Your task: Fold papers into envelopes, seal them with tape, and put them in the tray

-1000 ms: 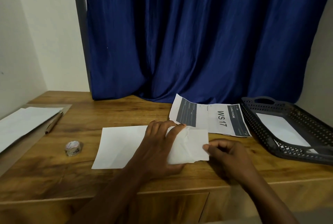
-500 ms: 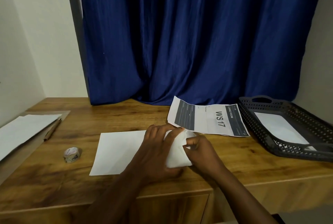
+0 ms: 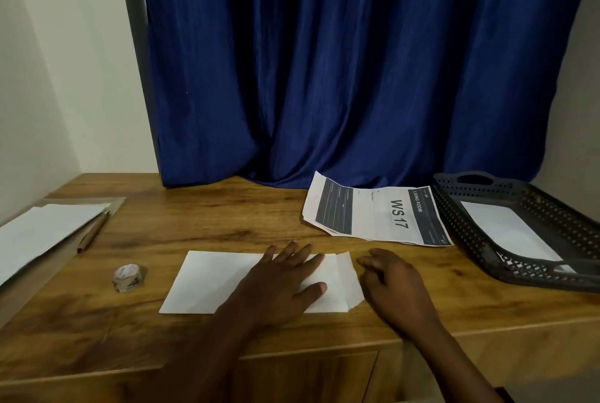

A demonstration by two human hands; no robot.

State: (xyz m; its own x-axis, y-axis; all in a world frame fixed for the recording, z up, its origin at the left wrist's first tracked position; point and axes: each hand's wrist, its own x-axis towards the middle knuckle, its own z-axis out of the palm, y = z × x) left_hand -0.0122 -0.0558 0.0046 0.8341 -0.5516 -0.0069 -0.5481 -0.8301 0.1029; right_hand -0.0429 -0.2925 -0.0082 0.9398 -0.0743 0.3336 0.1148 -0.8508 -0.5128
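With one envelope (image 3: 506, 230) already in the tray (image 3: 480, 183), your flat, released left hand (image 3: 279, 285) presses the folded paper (image 3: 214, 279), right hand (image 3: 394, 282) loosely curled beside it, grasping nothing; taping remains.

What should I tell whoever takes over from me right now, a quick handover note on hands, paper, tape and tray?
Left hand: flat, palm down, pressing the white paper on the desk.
Right hand: empty, loosely curled, resting beside the paper's folded right end.
Tape roll: on the desk, left of the paper, untouched.
Tray: far right, one white sheet inside; whether it is a finished envelope is unclear.
Spare sheets: far left.
Done: right end folded over.
Left: remaining folds, tape seal, place in tray.
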